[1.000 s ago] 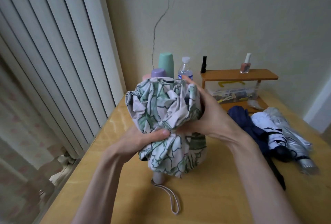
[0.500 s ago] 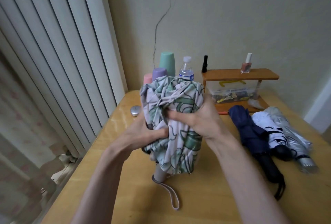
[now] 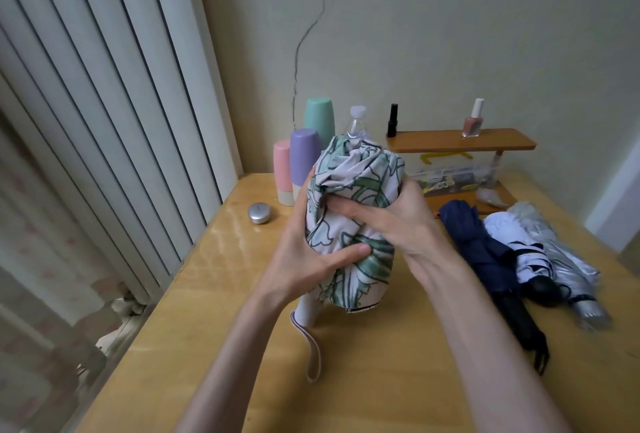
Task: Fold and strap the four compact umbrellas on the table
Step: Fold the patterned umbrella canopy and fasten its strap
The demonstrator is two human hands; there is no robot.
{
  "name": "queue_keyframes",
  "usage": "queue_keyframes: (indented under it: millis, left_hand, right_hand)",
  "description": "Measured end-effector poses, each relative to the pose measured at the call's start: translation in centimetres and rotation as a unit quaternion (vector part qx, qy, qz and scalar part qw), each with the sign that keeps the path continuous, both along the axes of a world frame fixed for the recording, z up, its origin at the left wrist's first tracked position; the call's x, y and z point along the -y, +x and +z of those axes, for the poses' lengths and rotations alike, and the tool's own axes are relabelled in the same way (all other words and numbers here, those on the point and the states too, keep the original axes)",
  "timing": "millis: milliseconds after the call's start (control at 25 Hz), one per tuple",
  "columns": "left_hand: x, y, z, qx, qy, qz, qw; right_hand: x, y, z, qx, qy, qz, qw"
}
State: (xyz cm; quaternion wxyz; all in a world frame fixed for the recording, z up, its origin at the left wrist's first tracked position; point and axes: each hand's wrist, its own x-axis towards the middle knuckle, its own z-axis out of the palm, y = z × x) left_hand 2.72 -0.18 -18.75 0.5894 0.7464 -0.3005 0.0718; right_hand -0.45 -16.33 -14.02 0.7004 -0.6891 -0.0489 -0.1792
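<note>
On the table [image 3: 242,294], floral umbrella [image 3: 372,270]: stood upright on its handle [image 3: 308,308], canopy gathered into a loose, crumpled bundle
Left hand [image 3: 304,252]: wrapped round the left side of the floral umbrella, thumb pressed across the lower folds
Right hand [image 3: 398,221]: curled round its upper right side, thumb laid across the front, cloth clamped
Step in hand: judged to be gathering and twisting the panels round the shaft; not yet strapped
Next move: seemed to call for tighter, more even pleats, then a reach for the strap tab [image 3: 360,309] at the hem, drawn round the bundle and fastened
Canopy: thin, soft cloth, pale with green leaf outlines, deeply creased, bulging at the top
Handle: smooth, pale, stubby cylinder
Wrist loop [image 3: 313,353]: flat pale webbing, trailed forward from the foot of the floral umbrella
Right of the floral umbrella: navy umbrella [image 3: 474,242], white umbrella [image 3: 512,242] with black print and glossy silver umbrella [image 3: 561,256], laid side by side and touching; whether strapped could not be told
Behind the floral umbrella: pastel tumblers [image 3: 303,155], wooden shelf [image 3: 460,142]
Left of the floral umbrella: small round metal tin [image 3: 259,213]
</note>
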Motion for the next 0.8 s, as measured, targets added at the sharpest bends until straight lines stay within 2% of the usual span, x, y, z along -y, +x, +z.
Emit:
queue_keyframes:
  millis: [80,200,320,480,640,720,800]
  left_hand:
    - [-0.1,0.0,-0.1,0.008,-0.001,0.006,1.000]
    - [-0.3,0.3,-0.1,0.018,0.042,-0.011,0.999]
    - [-0.4,0.3,-0.3,0.049,0.121,-0.028,0.991]
    - [0.8,0.0,-1.2,0.099,0.195,-0.002,0.976]
    - [0.6,0.2,-0.7,0.095,0.201,-0.033,0.974]
    - [0.2,0.0,-0.1,0.180,0.219,0.018,0.959]
    - [0.3,-0.4,0.1,0.300,0.244,0.098,0.917]
  right_hand:
    - [1.4,0.1,0.4,0.014,-0.056,0.017,0.998]
    - [3.6,-0.2,0.7,0.033,-0.127,0.019,0.991]
    - [4.6,-1.0,0.5,0.001,-0.099,0.051,0.994]
    - [4.4,-0.6,0.3,-0.067,-0.157,-0.086,0.982]
    - [3.9,-0.2,0.3,-0.066,-0.211,-0.186,0.957]
    - [3.8,0.0,0.0,-0.062,-0.187,-0.193,0.961]
    - [4.1,0.4,-0.4,-0.064,-0.168,-0.211,0.961]
